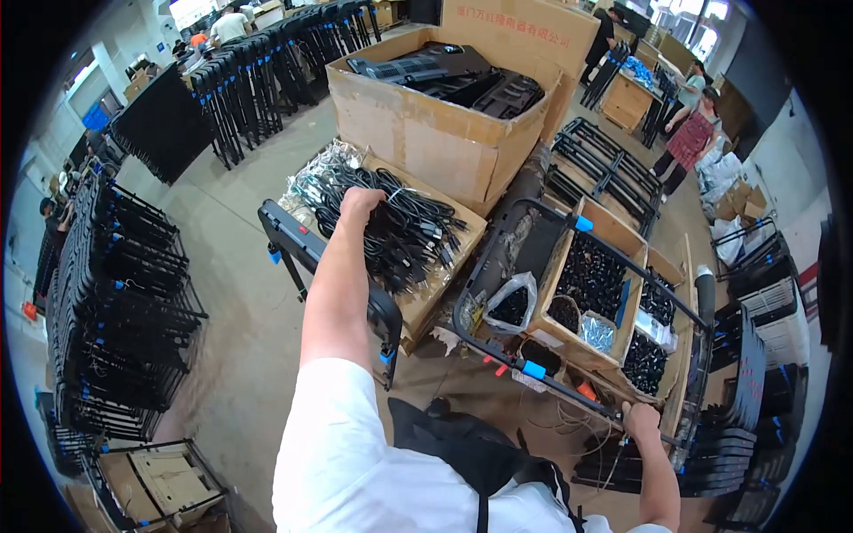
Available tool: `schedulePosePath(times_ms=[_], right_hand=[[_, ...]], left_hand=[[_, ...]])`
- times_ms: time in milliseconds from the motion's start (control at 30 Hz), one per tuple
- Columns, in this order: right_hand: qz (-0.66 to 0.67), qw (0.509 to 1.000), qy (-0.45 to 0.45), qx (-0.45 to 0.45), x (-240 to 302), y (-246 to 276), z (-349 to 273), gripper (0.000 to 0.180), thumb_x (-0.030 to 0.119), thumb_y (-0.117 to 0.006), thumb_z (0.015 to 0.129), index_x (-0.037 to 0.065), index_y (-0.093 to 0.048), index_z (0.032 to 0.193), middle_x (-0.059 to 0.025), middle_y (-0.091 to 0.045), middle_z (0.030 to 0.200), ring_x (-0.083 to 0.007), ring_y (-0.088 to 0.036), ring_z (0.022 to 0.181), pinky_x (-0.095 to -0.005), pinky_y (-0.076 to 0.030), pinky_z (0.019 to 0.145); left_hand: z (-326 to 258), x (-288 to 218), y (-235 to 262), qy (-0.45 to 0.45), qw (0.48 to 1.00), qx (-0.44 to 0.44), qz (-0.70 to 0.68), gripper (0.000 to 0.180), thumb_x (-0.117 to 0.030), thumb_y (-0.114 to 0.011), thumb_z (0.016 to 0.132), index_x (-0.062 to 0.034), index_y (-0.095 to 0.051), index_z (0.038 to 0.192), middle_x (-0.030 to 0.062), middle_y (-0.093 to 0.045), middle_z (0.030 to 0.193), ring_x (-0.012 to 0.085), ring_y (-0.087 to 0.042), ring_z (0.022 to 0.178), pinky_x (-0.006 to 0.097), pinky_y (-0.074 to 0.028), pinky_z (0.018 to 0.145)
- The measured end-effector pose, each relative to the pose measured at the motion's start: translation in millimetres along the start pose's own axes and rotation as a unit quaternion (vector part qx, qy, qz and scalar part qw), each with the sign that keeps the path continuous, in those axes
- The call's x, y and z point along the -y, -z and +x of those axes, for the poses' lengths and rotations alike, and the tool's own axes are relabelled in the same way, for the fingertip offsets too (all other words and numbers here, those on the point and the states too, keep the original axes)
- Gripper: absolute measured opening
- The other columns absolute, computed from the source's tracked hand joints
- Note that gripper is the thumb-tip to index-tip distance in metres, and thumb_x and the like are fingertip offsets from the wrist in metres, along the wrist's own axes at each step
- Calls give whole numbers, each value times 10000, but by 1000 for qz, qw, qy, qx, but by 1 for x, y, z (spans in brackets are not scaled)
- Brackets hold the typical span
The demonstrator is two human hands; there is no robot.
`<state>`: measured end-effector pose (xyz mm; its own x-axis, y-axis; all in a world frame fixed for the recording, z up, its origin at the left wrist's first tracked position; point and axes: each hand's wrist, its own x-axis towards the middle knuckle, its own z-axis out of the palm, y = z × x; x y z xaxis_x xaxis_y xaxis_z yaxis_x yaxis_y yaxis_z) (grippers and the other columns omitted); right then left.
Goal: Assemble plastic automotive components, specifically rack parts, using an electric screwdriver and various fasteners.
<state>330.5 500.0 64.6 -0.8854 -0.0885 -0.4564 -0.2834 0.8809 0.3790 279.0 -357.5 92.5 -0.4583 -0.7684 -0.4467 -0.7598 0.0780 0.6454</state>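
Note:
My left arm stretches forward, and my left hand (362,202) is closed on a pile of black cables (410,218) with plugs. Its fingertips are partly lost among the cables. The cables lie on a flat sheet of cardboard (444,282), beside clear bags of silvery wire-like pieces (313,182). At the lower right my right hand (641,421) is closed around the near bar of a black tubular frame (569,387) with blue clips. That frame lies across cardboard boxes of small black parts (591,277). A small bag of black pieces (511,306) sits inside the frame.
A large cardboard box (418,120) with black plastic panels stands beyond the cables. A black padded frame (298,238) stands close to my left arm. Stacked black frames (120,302) fill the left side; more stand in rows behind. Other people (693,133) are at the far right.

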Motion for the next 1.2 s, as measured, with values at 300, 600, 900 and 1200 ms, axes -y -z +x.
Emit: schedulePosePath(times_ms=[300,600,900,1200], right_hand=[[167,981,-68,-71,13,3,-4,515,432,-569,993,-60,-612,1139,-317,-727,962,-496,-708,944,-570,-557,886],[99,988,-46,-108,26,36,-22,623,521,-466,1049,0,-772,896,-269,-751,906,-462,-735,906,-538,-583,832],[-7,999,18,-39,15,10,-33,479,404,-779,753,56,-724,1077,-179,-778,975,-352,-769,905,-486,-614,784],[-87,991,18,104,1,3,-33,292,253,-687,829,88,-766,1057,-172,-777,994,-348,-763,965,-487,-608,819]], left_hand=[[-59,-36,64,-229,837,16,-498,206,-107,-601,862,52,-601,993,74,-600,729,178,-587,592,341,-491,553],[-273,-110,98,-546,736,-77,-393,238,-237,-506,1114,-23,-590,1172,-16,-547,789,78,-501,639,251,-421,605],[-365,12,-111,-370,828,320,-276,185,-235,-530,1103,-53,-543,1070,13,-564,760,99,-540,582,290,-453,530],[-368,127,-289,-541,824,148,-81,239,-241,-603,1023,-20,-547,951,214,-627,811,447,-621,810,560,-458,759]])
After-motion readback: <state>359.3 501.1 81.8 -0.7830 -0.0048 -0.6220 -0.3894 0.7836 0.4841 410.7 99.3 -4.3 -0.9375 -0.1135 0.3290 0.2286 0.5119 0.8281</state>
